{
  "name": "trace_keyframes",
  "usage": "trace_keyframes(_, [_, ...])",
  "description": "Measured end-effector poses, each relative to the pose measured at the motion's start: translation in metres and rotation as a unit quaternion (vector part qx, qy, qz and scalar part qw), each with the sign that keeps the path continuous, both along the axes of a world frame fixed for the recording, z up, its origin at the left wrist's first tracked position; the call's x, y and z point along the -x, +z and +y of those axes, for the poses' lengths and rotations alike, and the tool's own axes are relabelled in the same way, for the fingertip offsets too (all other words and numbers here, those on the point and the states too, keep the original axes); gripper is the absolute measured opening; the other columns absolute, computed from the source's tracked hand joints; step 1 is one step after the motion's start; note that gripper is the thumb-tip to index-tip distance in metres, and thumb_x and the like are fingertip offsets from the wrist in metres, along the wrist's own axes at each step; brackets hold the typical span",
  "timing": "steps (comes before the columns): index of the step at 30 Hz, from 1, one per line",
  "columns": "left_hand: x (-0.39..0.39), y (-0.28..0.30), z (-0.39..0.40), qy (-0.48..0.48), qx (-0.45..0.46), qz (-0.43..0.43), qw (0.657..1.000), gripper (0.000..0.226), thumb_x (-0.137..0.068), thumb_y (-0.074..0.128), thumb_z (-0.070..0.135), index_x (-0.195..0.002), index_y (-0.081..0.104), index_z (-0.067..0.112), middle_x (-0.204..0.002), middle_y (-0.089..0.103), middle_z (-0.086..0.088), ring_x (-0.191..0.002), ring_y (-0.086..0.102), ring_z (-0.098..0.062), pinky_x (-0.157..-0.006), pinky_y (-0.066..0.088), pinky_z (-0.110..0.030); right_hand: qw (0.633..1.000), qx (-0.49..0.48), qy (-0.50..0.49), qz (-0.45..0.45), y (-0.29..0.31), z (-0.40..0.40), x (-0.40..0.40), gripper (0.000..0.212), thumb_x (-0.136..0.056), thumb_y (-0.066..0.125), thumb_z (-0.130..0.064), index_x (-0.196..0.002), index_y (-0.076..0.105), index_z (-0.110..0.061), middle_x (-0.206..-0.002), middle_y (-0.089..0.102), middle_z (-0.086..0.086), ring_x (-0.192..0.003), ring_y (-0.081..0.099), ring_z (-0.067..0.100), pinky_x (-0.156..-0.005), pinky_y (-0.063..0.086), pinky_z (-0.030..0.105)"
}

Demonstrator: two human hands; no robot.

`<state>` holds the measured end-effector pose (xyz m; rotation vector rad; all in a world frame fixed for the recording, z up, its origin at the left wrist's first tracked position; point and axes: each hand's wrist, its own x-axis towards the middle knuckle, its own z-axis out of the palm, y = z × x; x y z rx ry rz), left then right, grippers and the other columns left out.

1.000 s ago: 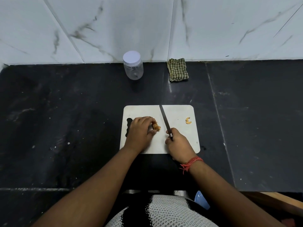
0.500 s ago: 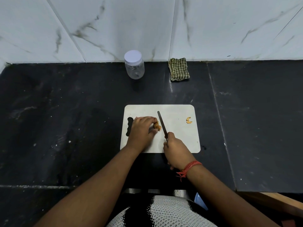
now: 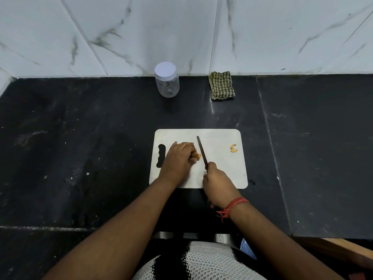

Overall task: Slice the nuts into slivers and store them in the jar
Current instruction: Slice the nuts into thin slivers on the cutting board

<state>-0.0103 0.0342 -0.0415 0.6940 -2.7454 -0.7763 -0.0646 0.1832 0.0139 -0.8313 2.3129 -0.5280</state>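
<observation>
Right hand (image 3: 219, 185) grip on one knife (image 3: 202, 152)

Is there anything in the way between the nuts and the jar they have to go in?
The counter between the nuts on the cutting board and the jar looks bare. But the jar's white lid is on, so that blocks the way in.

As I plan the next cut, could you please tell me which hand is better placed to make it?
Probably the right hand: it grips the slim dark-bladed knife beside the tan nuts, which the left hand holds on the white plastic cutting board.
</observation>
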Motion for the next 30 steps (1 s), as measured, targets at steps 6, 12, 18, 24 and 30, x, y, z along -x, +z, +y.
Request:
trace_keyframes(6, [-0.003,0.003,0.0,0.03,-0.066,0.021,0.997,0.027,-0.087,0.074,0.014,-0.114,0.07,0.01,-0.125,0.064,0.003,-0.115,0.055,-0.016,-0.095,0.038,-0.022,1.0,0.006,0.025,0.006,0.007,-0.003,-0.002,0.007,-0.096,0.038,-0.003,-0.099,0.037,-0.009,-0.081,0.053,0.009,-0.066,0.048,0.024,-0.056,0.032,0.03])
trace_keyframes(12, [-0.003,0.004,0.004,0.049,-0.075,0.008,0.996,0.02,-0.088,0.074,0.018,-0.106,0.069,0.011,-0.119,0.063,0.002,-0.112,0.051,-0.016,-0.086,0.032,-0.021,1.0,-0.007,0.028,0.004,0.008,-0.01,-0.003,0.019,-0.093,0.038,0.001,-0.111,0.043,-0.001,-0.097,0.063,0.019,-0.082,0.058,0.033,-0.062,0.033,0.029])
trace_keyframes(18, [-0.003,0.005,0.006,0.051,-0.052,0.006,0.997,0.016,-0.089,0.074,0.018,-0.102,0.072,0.01,-0.103,0.061,-0.002,-0.101,0.047,-0.018,-0.081,0.035,-0.026,0.998,-0.032,0.048,0.018,0.014,-0.014,-0.002,0.026,-0.089,0.037,0.005,-0.113,0.042,0.0,-0.1,0.063,0.021,-0.089,0.061,0.037,-0.063,0.033,0.031])
trace_keyframes(24, [-0.003,0.008,0.006,0.048,-0.034,-0.005,0.998,0.012,-0.089,0.071,0.017,-0.099,0.072,0.01,-0.1,0.063,-0.004,-0.1,0.05,-0.022,-0.078,0.033,-0.025,0.996,-0.08,0.04,0.001,0.021,-0.029,-0.002,0.028,-0.09,0.037,0.003,-0.118,0.041,0.002,-0.107,0.064,0.021,-0.097,0.063,0.036,-0.059,0.033,0.028])
trace_keyframes(30, [-0.003,0.009,0.007,0.042,-0.028,0.011,0.999,0.005,-0.087,0.069,0.01,-0.091,0.071,0.008,-0.093,0.062,-0.003,-0.092,0.05,-0.023,-0.071,0.029,-0.026,0.982,-0.129,0.131,0.043,0.042,-0.045,0.001,0.033,-0.098,0.035,0.001,-0.13,0.04,0.006,-0.128,0.051,0.022,-0.114,0.058,0.031,-0.081,0.043,0.032])
